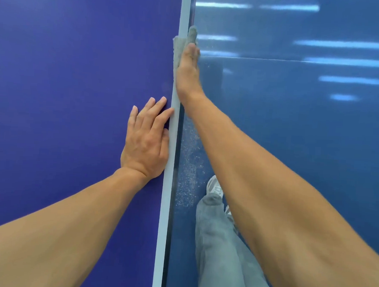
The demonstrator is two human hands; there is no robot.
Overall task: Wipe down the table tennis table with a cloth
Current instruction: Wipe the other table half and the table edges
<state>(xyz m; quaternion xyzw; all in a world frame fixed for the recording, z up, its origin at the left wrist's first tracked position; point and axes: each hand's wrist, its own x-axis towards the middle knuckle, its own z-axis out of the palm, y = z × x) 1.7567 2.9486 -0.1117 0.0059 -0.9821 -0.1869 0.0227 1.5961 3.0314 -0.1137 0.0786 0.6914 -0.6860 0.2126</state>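
The dark blue table tennis table (66,93) fills the left half of the head view, and its pale side edge (166,208) runs from top to bottom through the middle. My right hand (187,75) reaches far forward along that edge and presses a grey cloth (180,44) against it; the cloth wraps over the rim and sticks out past my fingertips. My left hand (147,141) lies flat on the tabletop beside the edge, fingers spread, holding nothing.
To the right of the table lies a glossy blue floor (294,127) with reflections of ceiling lights. My legs in grey trousers (218,243) and a white shoe (213,186) stand close to the table's side.
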